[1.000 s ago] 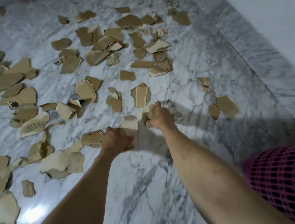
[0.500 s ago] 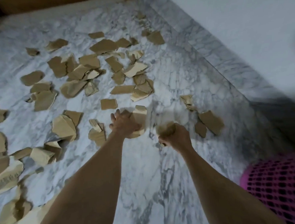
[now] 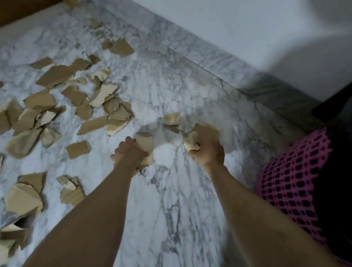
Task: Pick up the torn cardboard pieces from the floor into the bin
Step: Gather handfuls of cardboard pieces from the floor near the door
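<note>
Torn brown cardboard pieces (image 3: pixel 53 76) lie scattered over the white marble floor (image 3: pixel 174 204), mostly at the left and middle. My left hand (image 3: pixel 129 154) grips a tan cardboard piece (image 3: pixel 144 143) held above the floor. My right hand (image 3: pixel 209 152) grips crumpled cardboard pieces (image 3: pixel 199 135), fingers curled round them. A small piece (image 3: pixel 171 118) lies on the floor just beyond my hands. The pink mesh bin (image 3: pixel 294 180) with a dark inside stands at the right edge, close to my right forearm.
A marble skirting (image 3: pixel 218 58) and white wall (image 3: pixel 226 16) run diagonally along the right. A dark object (image 3: pixel 335 104) sits behind the bin. A brown wooden edge (image 3: pixel 14 11) shows at the top left. More cardboard scraps (image 3: pixel 22 198) lie by my left arm.
The view has swung right, bringing more of the bin in. My right hand has moved right toward the bin with its pieces; my left hand has lifted a piece off the floor.
</note>
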The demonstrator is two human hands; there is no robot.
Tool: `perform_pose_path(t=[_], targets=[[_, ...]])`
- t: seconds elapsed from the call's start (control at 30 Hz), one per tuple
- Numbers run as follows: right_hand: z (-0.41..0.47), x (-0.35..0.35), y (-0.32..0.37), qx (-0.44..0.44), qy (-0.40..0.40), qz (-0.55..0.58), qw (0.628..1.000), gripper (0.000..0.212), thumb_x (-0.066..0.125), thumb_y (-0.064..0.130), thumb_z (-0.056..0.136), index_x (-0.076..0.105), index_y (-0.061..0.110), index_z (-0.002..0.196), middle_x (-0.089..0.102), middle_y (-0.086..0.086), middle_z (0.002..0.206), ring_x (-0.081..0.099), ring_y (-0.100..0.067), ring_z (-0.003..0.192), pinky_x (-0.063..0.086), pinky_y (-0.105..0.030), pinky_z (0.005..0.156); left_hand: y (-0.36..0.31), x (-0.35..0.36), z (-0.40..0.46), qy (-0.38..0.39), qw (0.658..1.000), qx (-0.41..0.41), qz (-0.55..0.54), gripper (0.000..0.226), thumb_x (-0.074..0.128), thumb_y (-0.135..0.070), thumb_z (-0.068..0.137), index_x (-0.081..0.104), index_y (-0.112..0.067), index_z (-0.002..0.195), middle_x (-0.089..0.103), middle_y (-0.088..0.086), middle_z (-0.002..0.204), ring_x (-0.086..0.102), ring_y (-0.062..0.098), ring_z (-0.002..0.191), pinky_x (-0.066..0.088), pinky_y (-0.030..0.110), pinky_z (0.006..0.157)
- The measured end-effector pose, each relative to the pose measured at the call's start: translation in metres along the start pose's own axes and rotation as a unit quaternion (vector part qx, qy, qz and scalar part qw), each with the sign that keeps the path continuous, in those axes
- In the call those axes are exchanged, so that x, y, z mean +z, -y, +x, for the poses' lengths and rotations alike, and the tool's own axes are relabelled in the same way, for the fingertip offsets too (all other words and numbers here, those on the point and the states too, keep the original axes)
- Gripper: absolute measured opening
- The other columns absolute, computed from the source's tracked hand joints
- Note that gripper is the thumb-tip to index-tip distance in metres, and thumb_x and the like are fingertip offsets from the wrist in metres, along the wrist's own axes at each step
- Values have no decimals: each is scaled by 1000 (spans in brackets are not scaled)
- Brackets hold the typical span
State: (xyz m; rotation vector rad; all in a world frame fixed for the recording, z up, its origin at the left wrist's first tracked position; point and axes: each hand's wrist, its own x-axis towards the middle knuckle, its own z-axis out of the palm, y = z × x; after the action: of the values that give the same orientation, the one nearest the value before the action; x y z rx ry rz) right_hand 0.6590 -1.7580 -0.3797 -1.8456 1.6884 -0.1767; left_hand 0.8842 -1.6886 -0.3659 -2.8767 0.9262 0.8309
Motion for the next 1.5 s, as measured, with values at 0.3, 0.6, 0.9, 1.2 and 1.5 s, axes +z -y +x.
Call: perform_pose_path(t=[0.3, 0.6, 0.9, 1.2, 1.5], targets=[[-14, -2, 18, -52, -4, -2, 999, 32, 80, 14, 73, 71, 18, 104, 66, -1, 110, 63, -22, 107, 43, -27, 66, 24, -6, -35, 117, 985, 115, 54, 58, 74, -49, 83, 44, -16, 120, 59, 8, 119, 58, 31, 111, 47, 43, 93], [49, -69, 15, 40, 62, 148, 986, 48, 89, 20, 61, 72, 12, 104, 74, -4, 100, 71, -23, 97, 59, -40, 83, -43, -47, -1, 159, 951, 249, -88, 96, 89, -35, 72, 30, -21, 147, 55, 8, 136, 58, 28, 111, 50, 38, 87], [22, -25, 12, 30, 130, -92, 987, 75, 88, 34, 68, 46, 20, 129, 63, -3, 120, 60, -27, 114, 48, -40, 97, -54, -9, 3, 166, 945, 270, 77, 91, 85, -38, 71, 36, -33, 148, 53, 2, 145, 53, 30, 127, 48, 45, 103], [2, -21, 33, 31, 46, -140, 989, 47, 84, 27, 74, 49, 20, 105, 64, -3, 111, 63, -25, 100, 45, -32, 72, -21, -4, -13, 126, 945, 301, 24, 62, 81, -41, 77, 57, -27, 132, 60, 2, 125, 57, 24, 114, 47, 41, 99], [-15, -15, 68, 85, 21, 37, 995, 21, 75, 21, 73, 58, 23, 86, 62, 4, 81, 58, -14, 70, 41, -25, 56, 12, -27, -25, 111, 956, 266, -51, 38, 80, -44, 77, 56, -20, 93, 50, 5, 113, 55, 27, 97, 47, 36, 77]])
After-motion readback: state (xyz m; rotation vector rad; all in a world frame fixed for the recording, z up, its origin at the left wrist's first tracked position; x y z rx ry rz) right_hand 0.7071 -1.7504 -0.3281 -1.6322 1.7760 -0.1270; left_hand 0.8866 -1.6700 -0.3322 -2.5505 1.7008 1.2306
